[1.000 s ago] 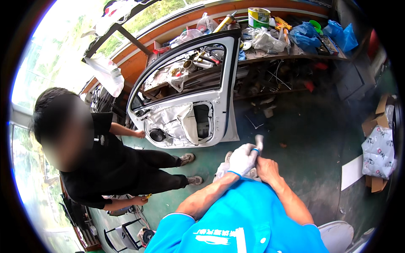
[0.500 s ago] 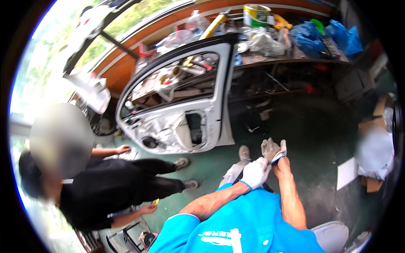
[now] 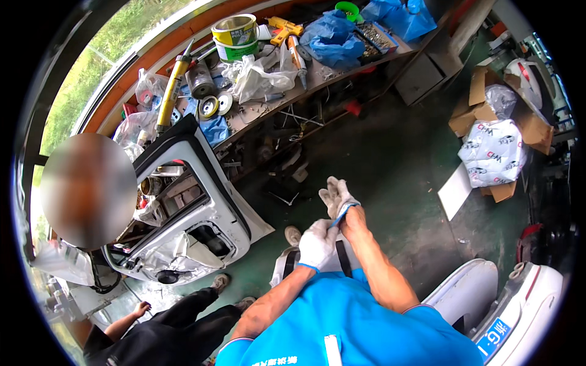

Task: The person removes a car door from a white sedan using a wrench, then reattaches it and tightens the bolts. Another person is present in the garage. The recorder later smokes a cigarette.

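Note:
Both my hands wear white knit work gloves with blue cuffs. My left hand [image 3: 318, 244] is closed at my right wrist, pinching the blue-edged cuff of the right glove [image 3: 345, 212]. My right hand [image 3: 336, 195] points away from me, its fingers stretched and nothing held in it. The two hands meet in front of my blue shirt, above the dark green floor.
A silver car door [image 3: 229, 210] leans at the left by a cluttered workbench [image 3: 262, 113]. A person in black [image 3: 177, 332] stands at lower left. At right are an open cardboard box [image 3: 476, 88], a white panel [image 3: 455, 192] and a white bumper [image 3: 537, 293].
The view has swung to the right, so the door and the person now sit further left. My left hand stays at the right glove's cuff while the right fingers have straightened.

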